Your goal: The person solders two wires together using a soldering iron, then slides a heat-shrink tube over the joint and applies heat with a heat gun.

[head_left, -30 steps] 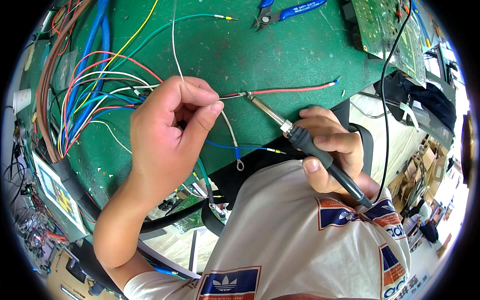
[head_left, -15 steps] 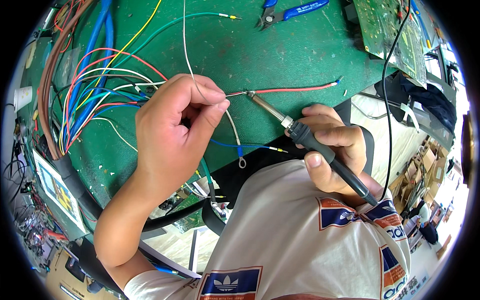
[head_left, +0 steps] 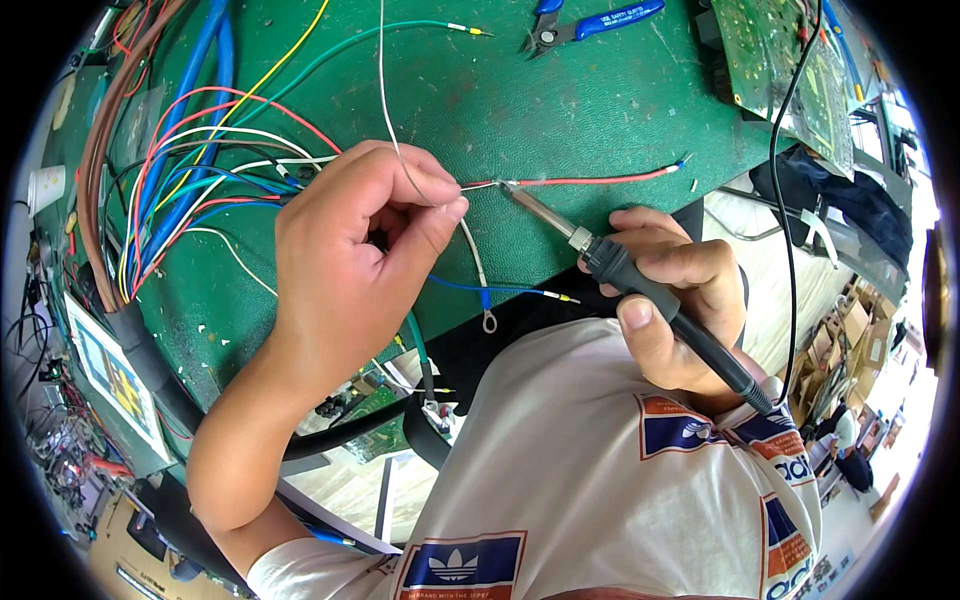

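Observation:
My left hand [head_left: 365, 220] pinches a thin grey solder wire [head_left: 384, 85] between thumb and forefinger. The wire loops down from the top edge into the pinch. Past the fingertips, a thin strand runs to a bare, silvery joint at the near end of a red wire [head_left: 600, 181] lying on the green mat. My right hand [head_left: 685, 295] is wrapped round the black handle of a soldering iron [head_left: 625, 270], whose tip rests at or just beside that joint. A white wire with a ring terminal [head_left: 489, 322] and a blue wire [head_left: 500, 290] lie below my left fingertips.
A bundle of coloured wires [head_left: 180, 200] fans out at the left, with thick blue and brown cables. Blue-handled cutters [head_left: 600, 22] lie at the far edge of the green mat [head_left: 600, 110]. A circuit board [head_left: 780, 80] stands far right; the iron's black cord [head_left: 778, 170] hangs nearby.
Both hands, the iron and the mat appear slightly further right in the picture. The grips stay the same, and a faint pale haze now shows by the joint.

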`<action>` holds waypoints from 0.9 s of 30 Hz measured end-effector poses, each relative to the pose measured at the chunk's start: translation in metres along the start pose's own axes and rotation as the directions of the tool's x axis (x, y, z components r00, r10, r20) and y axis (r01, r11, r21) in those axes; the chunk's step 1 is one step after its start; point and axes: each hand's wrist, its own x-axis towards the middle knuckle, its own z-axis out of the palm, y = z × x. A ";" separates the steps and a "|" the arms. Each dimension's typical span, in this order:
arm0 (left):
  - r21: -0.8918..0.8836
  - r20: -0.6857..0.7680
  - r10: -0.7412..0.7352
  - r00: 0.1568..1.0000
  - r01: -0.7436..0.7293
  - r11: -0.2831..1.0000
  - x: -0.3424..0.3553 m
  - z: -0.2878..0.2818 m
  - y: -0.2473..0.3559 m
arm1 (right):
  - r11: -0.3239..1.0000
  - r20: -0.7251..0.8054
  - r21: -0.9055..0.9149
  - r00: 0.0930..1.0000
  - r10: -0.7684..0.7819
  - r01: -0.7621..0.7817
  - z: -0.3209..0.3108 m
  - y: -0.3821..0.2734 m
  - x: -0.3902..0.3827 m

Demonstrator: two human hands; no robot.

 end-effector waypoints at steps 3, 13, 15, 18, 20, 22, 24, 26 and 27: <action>-0.065 -0.007 -0.036 0.999 0.036 0.997 0.000 0.000 0.000 | 0.993 0.106 -0.014 0.987 0.119 -0.118 -0.006 -0.011 0.002; -0.156 -0.090 -0.041 0.995 0.026 0.987 0.003 0.004 0.004 | 0.994 0.075 -0.110 0.997 0.023 -0.015 -0.006 -0.015 0.014; -0.138 -0.024 -0.094 0.995 0.090 0.986 0.002 0.001 0.007 | 0.994 0.049 -0.110 0.999 -0.014 0.019 -0.005 -0.012 0.013; -0.133 0.008 -0.122 0.992 0.122 0.984 0.001 -0.001 0.006 | 0.992 0.057 -0.121 0.998 -0.028 0.034 -0.004 -0.011 0.014; -0.136 0.011 -0.124 0.992 0.124 0.983 0.001 -0.001 0.006 | 0.991 0.064 -0.129 0.998 -0.029 0.037 -0.005 -0.012 0.015; -0.136 0.017 -0.126 0.992 0.127 0.983 0.001 -0.002 0.007 | 0.991 0.065 -0.131 0.998 -0.025 0.033 -0.005 -0.014 0.016; -0.136 0.015 -0.128 0.992 0.129 0.982 0.001 -0.002 0.006 | 0.991 0.064 -0.129 0.998 -0.020 0.028 -0.007 -0.013 0.017; -0.139 0.015 -0.130 0.991 0.131 0.982 0.001 -0.002 0.006 | 0.992 0.051 -0.128 0.999 0.000 0.006 -0.007 -0.014 0.018; -0.142 0.014 -0.131 0.991 0.132 0.981 0.001 -0.002 0.006 | 0.992 0.039 -0.125 0.999 0.018 -0.012 -0.007 -0.015 0.019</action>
